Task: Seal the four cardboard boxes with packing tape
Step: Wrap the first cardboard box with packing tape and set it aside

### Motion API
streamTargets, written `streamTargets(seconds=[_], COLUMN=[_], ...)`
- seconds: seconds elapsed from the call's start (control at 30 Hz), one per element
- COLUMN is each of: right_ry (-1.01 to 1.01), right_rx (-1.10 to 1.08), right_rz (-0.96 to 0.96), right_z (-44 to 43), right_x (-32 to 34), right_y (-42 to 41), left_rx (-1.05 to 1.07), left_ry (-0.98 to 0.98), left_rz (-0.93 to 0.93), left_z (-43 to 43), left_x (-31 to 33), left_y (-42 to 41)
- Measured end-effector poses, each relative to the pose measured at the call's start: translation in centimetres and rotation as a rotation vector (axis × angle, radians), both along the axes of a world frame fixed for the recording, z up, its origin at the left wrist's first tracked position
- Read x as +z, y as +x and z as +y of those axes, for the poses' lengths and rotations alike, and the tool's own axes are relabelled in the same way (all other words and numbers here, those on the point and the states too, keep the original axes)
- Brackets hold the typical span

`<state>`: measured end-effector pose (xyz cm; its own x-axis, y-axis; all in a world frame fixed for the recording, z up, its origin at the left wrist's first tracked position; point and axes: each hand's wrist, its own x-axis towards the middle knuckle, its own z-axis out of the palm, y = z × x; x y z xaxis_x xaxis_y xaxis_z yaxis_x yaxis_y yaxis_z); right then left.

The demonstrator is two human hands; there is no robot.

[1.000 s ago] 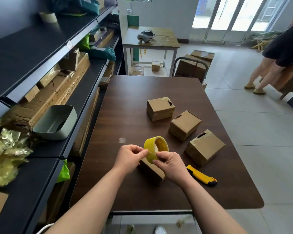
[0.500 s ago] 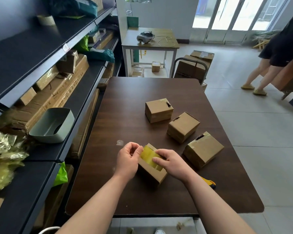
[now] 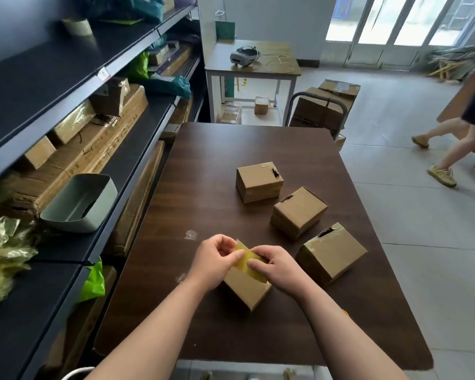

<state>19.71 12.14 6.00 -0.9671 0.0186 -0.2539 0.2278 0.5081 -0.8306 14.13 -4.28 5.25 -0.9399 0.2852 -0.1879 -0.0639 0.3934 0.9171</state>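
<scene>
A small cardboard box [image 3: 246, 289] sits near the front of the dark wooden table [image 3: 217, 165]. A yellow roll of packing tape [image 3: 248, 260] lies low on top of it. My left hand [image 3: 213, 260] pinches the tape's left end with curled fingers. My right hand [image 3: 279, 267] grips the roll from the right. Three more boxes stand in a diagonal row: the far box [image 3: 259, 181], the middle box [image 3: 299, 212] and the near right box [image 3: 331, 253].
Dark shelving [image 3: 74, 86] with cartons, a grey tub [image 3: 78, 202] and crumpled yellow film runs along the left. Scraps of clear tape [image 3: 190, 234] lie on the table. A trolley with cartons [image 3: 321, 111] stands behind the table. A person [image 3: 455, 138] walks at right.
The tape roll has come down from upright above the box to lying low on the box top, with both hands lowered onto it. The yellow knife is now hidden behind my right forearm.
</scene>
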Motion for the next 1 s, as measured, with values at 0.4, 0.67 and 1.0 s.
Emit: streamTargets(seconds=[0.4,0.67,1.0], right_ry=[0.025,-0.221,-0.385], right_rx=[-0.1,-0.391,-0.624], right_rz=[0.039,-0.101,-0.461], right_z=[5.0,5.2,2.9], right_x=[-1.8,-4.1,-5.2], right_y=[-1.1,1.3,2.4], left_rx=[0.216,-0.042,-0.197], left_ry=[-0.023,-0.346,-0.54], left_rz=[-0.013,-0.023,-0.186], left_z=[1.5,2.5,2.2], left_x=[-0.1,-2.8,-6.1], left_y=[-5.2,-6.9,-8.0])
